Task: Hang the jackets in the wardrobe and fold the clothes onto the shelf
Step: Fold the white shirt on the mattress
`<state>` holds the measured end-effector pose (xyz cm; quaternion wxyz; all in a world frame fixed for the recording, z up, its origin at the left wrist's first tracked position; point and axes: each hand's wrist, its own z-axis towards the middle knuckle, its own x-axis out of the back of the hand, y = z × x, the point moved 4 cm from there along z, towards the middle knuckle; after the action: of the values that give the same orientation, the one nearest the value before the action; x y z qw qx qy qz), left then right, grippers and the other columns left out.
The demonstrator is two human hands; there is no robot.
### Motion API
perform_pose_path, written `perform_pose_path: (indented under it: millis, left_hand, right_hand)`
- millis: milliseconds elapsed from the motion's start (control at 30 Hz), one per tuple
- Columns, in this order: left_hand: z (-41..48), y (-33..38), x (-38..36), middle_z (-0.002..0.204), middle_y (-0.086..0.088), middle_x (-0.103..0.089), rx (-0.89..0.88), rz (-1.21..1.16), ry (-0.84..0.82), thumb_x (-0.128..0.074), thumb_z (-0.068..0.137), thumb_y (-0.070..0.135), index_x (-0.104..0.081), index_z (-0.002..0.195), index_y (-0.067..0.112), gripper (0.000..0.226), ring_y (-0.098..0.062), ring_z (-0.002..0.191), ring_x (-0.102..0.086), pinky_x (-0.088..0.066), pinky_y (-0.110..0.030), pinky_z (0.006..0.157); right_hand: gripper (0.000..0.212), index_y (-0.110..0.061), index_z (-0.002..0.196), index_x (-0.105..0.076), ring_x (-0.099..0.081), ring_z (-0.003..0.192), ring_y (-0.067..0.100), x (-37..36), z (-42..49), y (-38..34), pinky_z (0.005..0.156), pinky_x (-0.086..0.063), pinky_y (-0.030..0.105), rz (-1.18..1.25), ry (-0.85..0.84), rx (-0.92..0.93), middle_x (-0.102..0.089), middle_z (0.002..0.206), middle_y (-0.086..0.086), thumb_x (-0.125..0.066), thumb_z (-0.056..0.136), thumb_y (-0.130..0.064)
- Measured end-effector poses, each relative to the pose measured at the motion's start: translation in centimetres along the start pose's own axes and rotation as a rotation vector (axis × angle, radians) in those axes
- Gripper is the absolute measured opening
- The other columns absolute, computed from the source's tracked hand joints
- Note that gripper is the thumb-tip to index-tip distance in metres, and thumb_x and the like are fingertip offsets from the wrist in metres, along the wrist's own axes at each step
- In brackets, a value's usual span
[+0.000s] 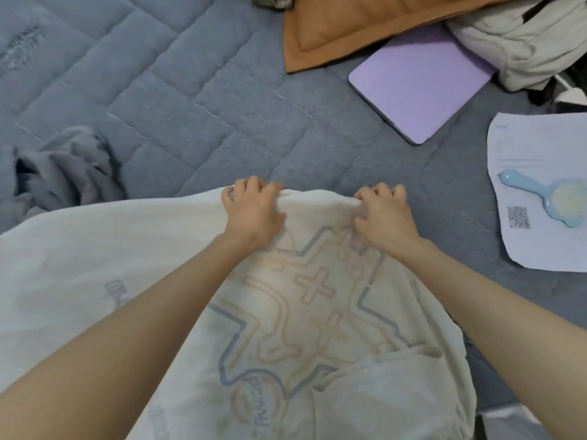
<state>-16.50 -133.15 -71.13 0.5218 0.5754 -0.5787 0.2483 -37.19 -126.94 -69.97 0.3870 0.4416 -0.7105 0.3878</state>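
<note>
Bedspread (190, 90), grey-blue and quilted, fills most of my feed. At nine o'clock a grey garment (66, 166) lies crumpled on it, just beside the wide left spread of the cream shirt (301, 312). That shirt runs from the centre down to six o'clock with a star-shaped print facing up, and a fold of it is turned over at five o'clock.

I see the left hand (254, 211) at the shirt's far edge, a little towards eleven o'clock of centre; its fingers are curled over the hem and its thumb lies on top, so it grips the fabric. The right hand (384, 217) sits near it on the same edge, towards one o'clock of centre; its fingers are bent and bunch the cloth into a small ridge, which it holds.

At twelve to one o'clock lies a brown padded cloth (349, 23). Just below it, at one o'clock, is a lilac flat case (422, 84), its far corner tucked under an off-white heap of clothes (521, 42) at two o'clock. At three o'clock a white sheet (524, 249) carries a QR code and a pale blue handled item (552, 198); I cannot tell whether it is a mirror or a brush.
</note>
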Motion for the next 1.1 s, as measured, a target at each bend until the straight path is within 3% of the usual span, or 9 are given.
perform_pose_path:
  millis: [133, 233, 433, 567, 700, 800, 867, 967, 1100]
  left_hand:
    - [-3.7, -0.7, 0.4, 0.093, 0.0, -0.054, -0.219, -0.007, 0.169, -0.06, 0.077, 0.009, -0.062, 0.096, 0.02, 0.021, -0.026, 0.095, -0.049, -0.018, -0.034, 0.09]
    - [-8.0, -1.4, -0.7, 0.083, 0.001, -0.058, -0.366, 0.032, 0.127, -0.058, 0.071, 0.022, -0.064, 0.086, 0.017, 0.016, -0.029, 0.08, -0.057, -0.027, -0.037, 0.081]
    - [-13.0, -2.2, -1.8, 0.057, -0.002, -0.064, -0.195, 0.056, -0.019, -0.039, 0.095, 0.038, -0.057, 0.124, 0.014, 0.041, -0.027, 0.057, -0.063, -0.046, -0.034, 0.065]
    - [-11.8, -2.2, -1.1, 0.071, -0.007, -0.065, 0.014, -0.001, 0.012, -0.035, 0.1, 0.034, -0.058, 0.102, 0.019, 0.027, -0.033, 0.07, -0.062, -0.033, -0.034, 0.058]
    - [-10.3, -0.6, 0.7, 0.096, -0.015, -0.059, -0.164, -0.01, 0.156, -0.054, 0.092, 0.013, -0.06, 0.092, 0.005, 0.01, -0.035, 0.084, -0.054, -0.038, -0.039, 0.069]
    - [-9.8, -1.0, 0.7, 0.118, -0.021, -0.049, -0.103, -0.057, 0.167, -0.061, 0.088, 0.012, -0.056, 0.106, 0.0, 0.023, -0.037, 0.106, -0.047, -0.037, -0.04, 0.093]
    - [-10.0, -1.6, 0.1, 0.113, -0.016, -0.048, 0.042, -0.187, 0.095, -0.061, 0.09, 0.022, -0.049, 0.105, 0.003, 0.028, -0.034, 0.104, -0.047, -0.036, -0.037, 0.088]
    - [-10.9, -2.6, -0.3, 0.11, -0.012, -0.04, 0.2, -0.33, 0.134, -0.066, 0.086, 0.026, -0.044, 0.101, 0.004, 0.035, -0.029, 0.093, -0.048, -0.038, -0.032, 0.079]
    - [-12.4, -4.3, -0.9, 0.119, -0.02, -0.038, 0.366, -0.465, 0.111, -0.062, 0.087, 0.009, -0.041, 0.114, 0.0, 0.036, -0.033, 0.102, -0.046, -0.035, -0.031, 0.084]
  right_hand:
    - [0.008, -0.021, 0.079, -0.059, -0.047, 0.088, 0.021, 0.2, -3.5, -1.1, 0.082, -0.024, 0.029, 0.018, 0.168, 0.251, -0.053, 0.076, -0.009, -0.057, 0.073, -0.017]
    - [0.003, -0.028, 0.071, -0.05, -0.053, 0.076, 0.018, -1.4, -7.0, -1.3, 0.075, -0.031, 0.031, 0.055, -0.104, 0.356, -0.047, 0.065, -0.014, -0.053, 0.072, -0.029]
    - [0.044, -0.026, 0.135, -0.029, -0.061, 0.072, 0.026, -3.8, -8.7, -1.5, 0.057, -0.038, 0.033, 0.103, -0.142, 0.055, -0.061, 0.068, -0.003, -0.044, 0.095, -0.038]
    - [0.032, -0.03, 0.105, -0.055, -0.06, 0.093, 0.023, -3.8, -7.0, -1.8, 0.064, -0.038, 0.032, 0.063, -0.18, -0.034, -0.064, 0.08, -0.006, -0.064, 0.079, -0.046]
    - [0.02, -0.023, 0.083, -0.068, -0.047, 0.091, 0.022, -3.1, -8.0, -2.1, 0.072, -0.028, 0.03, 0.002, 0.001, 0.234, -0.049, 0.084, -0.004, -0.077, 0.072, -0.038]
    - [0.041, -0.016, 0.07, -0.068, -0.047, 0.088, 0.012, -3.5, -9.8, -1.6, 0.075, -0.037, 0.025, 0.424, -0.232, 0.13, -0.054, 0.085, 0.002, -0.067, 0.079, -0.056]
    - [0.049, -0.017, 0.063, -0.066, -0.054, 0.076, 0.003, -4.0, -10.5, -1.0, 0.069, -0.04, 0.02, 0.567, -0.35, -0.013, -0.058, 0.073, -0.006, -0.054, 0.088, -0.056]
    - [0.014, -0.027, 0.081, -0.06, -0.055, 0.08, 0.009, -4.5, -10.0, -0.7, 0.07, -0.038, 0.025, 0.378, -0.352, -0.059, -0.055, 0.083, -0.008, -0.065, 0.086, -0.039]
    - [0.06, -0.025, 0.112, -0.041, -0.056, 0.09, 0.011, -6.5, -10.2, -1.9, 0.07, -0.041, 0.025, 0.34, -0.563, -0.145, -0.056, 0.095, -0.008, -0.076, 0.07, -0.049]
